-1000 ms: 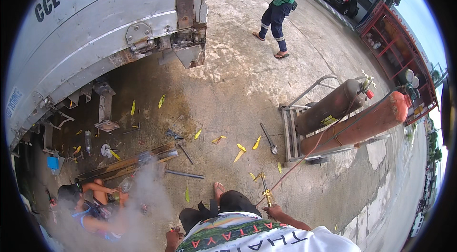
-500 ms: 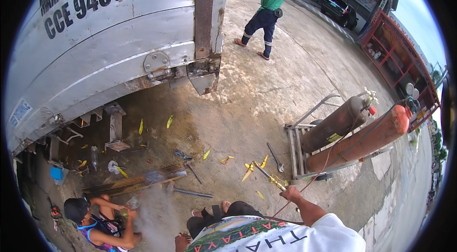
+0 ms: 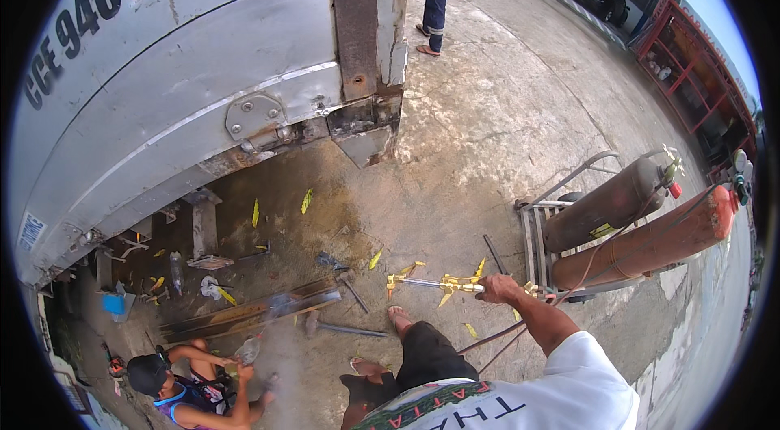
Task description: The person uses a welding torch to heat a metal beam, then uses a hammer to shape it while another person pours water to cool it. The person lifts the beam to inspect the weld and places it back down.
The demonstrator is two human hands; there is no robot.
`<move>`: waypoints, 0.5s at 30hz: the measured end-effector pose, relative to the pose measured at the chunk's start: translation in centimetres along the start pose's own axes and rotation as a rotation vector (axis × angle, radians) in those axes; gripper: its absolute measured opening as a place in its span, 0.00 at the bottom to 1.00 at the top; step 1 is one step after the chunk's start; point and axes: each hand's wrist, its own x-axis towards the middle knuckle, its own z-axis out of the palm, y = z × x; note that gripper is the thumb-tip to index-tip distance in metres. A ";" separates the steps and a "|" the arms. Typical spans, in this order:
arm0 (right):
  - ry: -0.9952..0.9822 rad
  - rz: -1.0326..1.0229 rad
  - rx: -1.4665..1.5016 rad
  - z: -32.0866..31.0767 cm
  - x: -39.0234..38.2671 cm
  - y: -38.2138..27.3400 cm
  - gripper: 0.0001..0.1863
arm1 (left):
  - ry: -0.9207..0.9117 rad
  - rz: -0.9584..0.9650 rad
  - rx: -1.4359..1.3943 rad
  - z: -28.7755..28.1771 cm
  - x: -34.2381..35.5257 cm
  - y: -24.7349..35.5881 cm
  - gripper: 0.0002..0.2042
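Observation:
My right hand (image 3: pixel 497 288) is closed around the rear of a brass and silver cutting torch (image 3: pixel 435 282). The torch lies nearly level, its angled copper tip (image 3: pixel 389 293) pointing down above the concrete near my foot. No flame shows at the tip. Hoses (image 3: pixel 496 338) run from its back end past my legs and toward the gas cylinders. My left hand is out of view. Below and left of the torch, a hammer (image 3: pixel 353 292) lies on the ground, and a second long-handled hammer (image 3: pixel 349 329) rests beside rusty steel beams (image 3: pixel 252 310).
A cart (image 3: pixel 532 239) carries a brown cylinder (image 3: pixel 603 207) and an orange-red cylinder (image 3: pixel 646 237) at right. A crouching person (image 3: pixel 191 389) holds a plastic bottle at lower left. The truck body (image 3: pixel 244 48) overhangs the upper left. Another person (image 3: pixel 439 0) stands far off.
My right hand has swung the torch up from slanting to nearly level, its tip now farther left. My left hand has left the view. My leg has stepped forward, and the white haze has thinned.

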 end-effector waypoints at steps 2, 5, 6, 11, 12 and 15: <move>-0.046 -0.037 -0.095 -3.0 4.0 2.4 0.19 | 0.011 -0.115 -0.020 -0.9 1.3 1.3 0.16; -0.010 -0.034 -0.310 -6.7 10.1 3.6 0.13 | 0.006 -0.234 -0.024 -1.4 3.0 2.2 0.17; 0.051 -0.045 -0.347 -7.7 12.6 3.6 0.12 | 0.000 -0.267 -0.027 -1.5 3.4 2.2 0.17; 0.294 -0.110 -0.438 -7.2 23.7 0.4 0.10 | -0.212 -0.387 0.000 1.7 5.0 0.5 0.19; 0.303 -0.099 -0.437 -6.3 25.2 -1.0 0.11 | -0.310 -0.394 0.008 3.7 4.7 0.1 0.19; 0.249 -0.087 -0.267 -2.4 27.0 -4.8 0.14 | -0.755 -0.319 0.131 8.5 5.9 -0.2 0.21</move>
